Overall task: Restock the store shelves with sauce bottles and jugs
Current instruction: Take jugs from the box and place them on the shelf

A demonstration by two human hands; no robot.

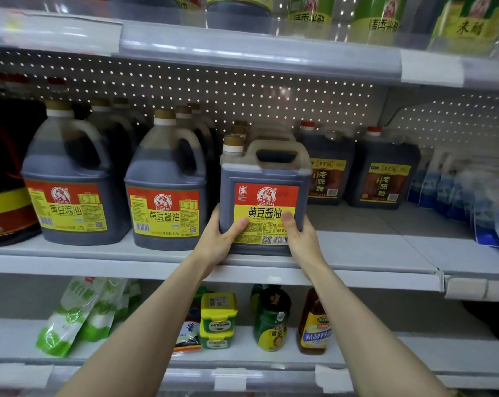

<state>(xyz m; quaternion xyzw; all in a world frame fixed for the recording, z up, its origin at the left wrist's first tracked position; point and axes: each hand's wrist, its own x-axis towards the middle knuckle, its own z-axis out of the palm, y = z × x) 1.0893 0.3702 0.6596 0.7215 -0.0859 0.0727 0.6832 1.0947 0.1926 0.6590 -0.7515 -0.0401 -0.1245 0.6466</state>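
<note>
Placing is in hand: left grip (218,239) and right grip (301,239) clasp the soy jug (266,179) low down at the front edge of the middle shelf (371,253); next, probably push it squarely back

I lose most of my fingers (238,225) behind the jug (265,179) — rear jugs (239,130) show only caps. Top-shelf bottles (382,21) are cut off above; blue pouches (485,207) at right blurred — print unreadable.
</note>
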